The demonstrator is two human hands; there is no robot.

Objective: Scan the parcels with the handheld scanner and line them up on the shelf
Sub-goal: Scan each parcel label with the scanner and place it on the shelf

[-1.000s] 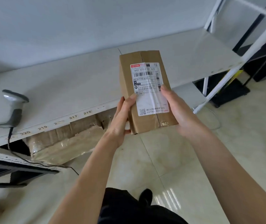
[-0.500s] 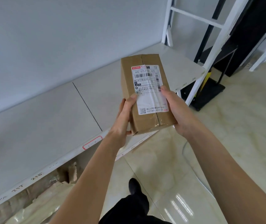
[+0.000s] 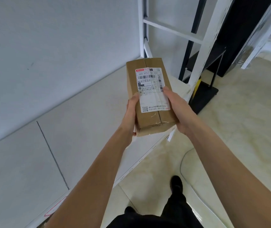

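I have the cardboard parcel [image 3: 149,96] gripped in both hands, raised above the front edge of the white shelf [image 3: 85,129]. My left hand [image 3: 131,116] clamps its left side, thumb up along the label edge and the other fingers hidden underneath. My right hand [image 3: 179,111] wraps the right side, its fingers [image 3: 168,92] pressed onto the shipping label [image 3: 151,89], just below the side barcode. The label faces me, with the main barcode beyond my fingertips. Past the parcel stands the shelf's white upright post [image 3: 204,41]. Below my forearms is glossy tiled floor [image 3: 230,129].
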